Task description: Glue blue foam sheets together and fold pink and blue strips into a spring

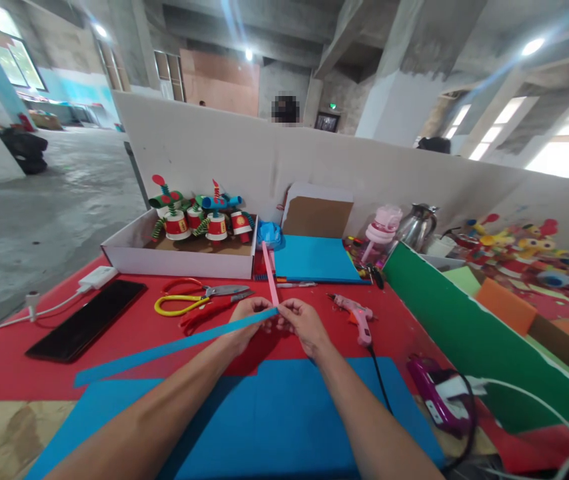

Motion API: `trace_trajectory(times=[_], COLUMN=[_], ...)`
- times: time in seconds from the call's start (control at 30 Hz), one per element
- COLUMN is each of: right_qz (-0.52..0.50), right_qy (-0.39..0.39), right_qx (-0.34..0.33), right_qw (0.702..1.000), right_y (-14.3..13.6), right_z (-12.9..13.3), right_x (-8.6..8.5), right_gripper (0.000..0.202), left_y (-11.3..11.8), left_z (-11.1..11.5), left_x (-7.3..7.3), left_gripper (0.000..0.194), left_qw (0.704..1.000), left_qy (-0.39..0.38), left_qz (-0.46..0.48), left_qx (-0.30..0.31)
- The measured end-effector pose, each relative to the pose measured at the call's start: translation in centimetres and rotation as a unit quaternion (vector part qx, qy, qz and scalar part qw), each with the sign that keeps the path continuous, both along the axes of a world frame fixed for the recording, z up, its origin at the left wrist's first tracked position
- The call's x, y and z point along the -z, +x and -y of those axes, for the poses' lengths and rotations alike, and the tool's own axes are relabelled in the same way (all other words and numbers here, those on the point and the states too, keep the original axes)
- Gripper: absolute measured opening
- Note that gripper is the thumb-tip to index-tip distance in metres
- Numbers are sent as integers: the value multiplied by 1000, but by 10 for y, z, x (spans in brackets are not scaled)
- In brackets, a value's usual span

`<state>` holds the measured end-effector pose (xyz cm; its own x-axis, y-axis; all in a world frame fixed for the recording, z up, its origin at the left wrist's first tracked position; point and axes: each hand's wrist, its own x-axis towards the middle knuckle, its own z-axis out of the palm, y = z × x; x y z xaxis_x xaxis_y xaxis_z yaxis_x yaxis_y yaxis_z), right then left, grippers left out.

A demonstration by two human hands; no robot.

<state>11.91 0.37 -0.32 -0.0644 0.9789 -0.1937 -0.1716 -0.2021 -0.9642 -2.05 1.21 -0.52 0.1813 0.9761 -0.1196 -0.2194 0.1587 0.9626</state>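
A long blue paper strip (174,345) runs from the lower left up to my fingertips, where it meets the end of a pink strip (270,273) pointing away from me. My left hand (253,319) pinches the blue strip near that end. My right hand (302,321) is closed on the joined ends, its thumb and fingertip pressed together. The two hands nearly touch, above the red table cover (164,370). A large blue sheet (269,427) lies under my forearms. To the right of my right hand lies a pink glue gun (359,319).
Yellow-handled scissors (179,305) and red-handled pliers (207,315) lie left of my hands, beyond them a black phone (87,320). Behind stand a white box (179,261) of paper figures and blue sheets (317,259). A green partition (484,347) and purple device (437,397) are at right.
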Motion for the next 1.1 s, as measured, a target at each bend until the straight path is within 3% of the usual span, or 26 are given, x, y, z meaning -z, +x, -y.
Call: trace_trajectory(times=[0.43,0.63,0.9,1.1], right_qz=[-16,-10,-25,-52], right_qy=[45,40,3,-7], right_qx=[79,29,-18,14], right_qw=[996,999,1000,999], right_y=[-6,-5,4,-1], right_z=[-1,1,-1,1], right_x=[0,-2,-7,-6], right_gripper=[37,37,36,37], left_y=[2,1,-7,-10], left_z=[6,6,0,-7], left_x=[-5,-9,-11,-7], left_gripper=[27,30,23,30], left_qw=[996,999,995,999], left_qy=[6,12,10,2], left_qz=[72,40,-78,1], left_qx=[56,7,62,42])
